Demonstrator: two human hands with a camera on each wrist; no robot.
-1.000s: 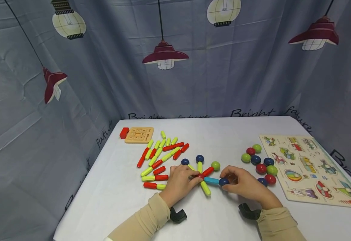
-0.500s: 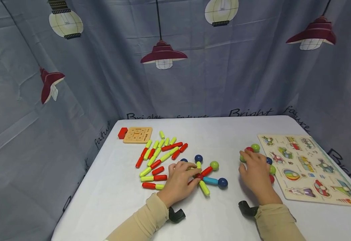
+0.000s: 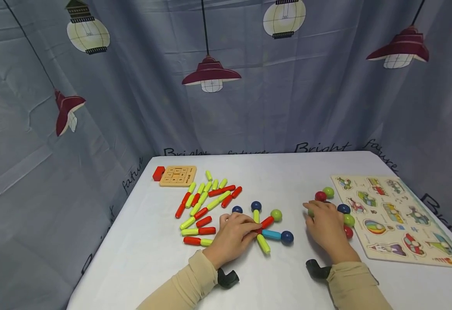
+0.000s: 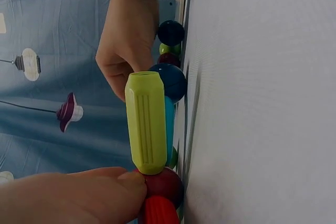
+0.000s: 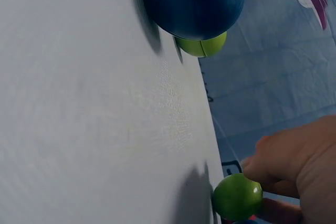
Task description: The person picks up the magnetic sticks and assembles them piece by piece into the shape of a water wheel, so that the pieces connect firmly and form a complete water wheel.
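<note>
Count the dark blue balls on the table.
4 visible: three on the stick figure, one in the pile by the right hand, which may hide more.

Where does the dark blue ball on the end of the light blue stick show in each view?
Head: dark blue ball at centre, between the hands.
Left wrist: upper middle, behind the yellow-green stick.
Right wrist: cannot tell; a blue ball shows, which one is unclear.
Shared landmark: white table.
</note>
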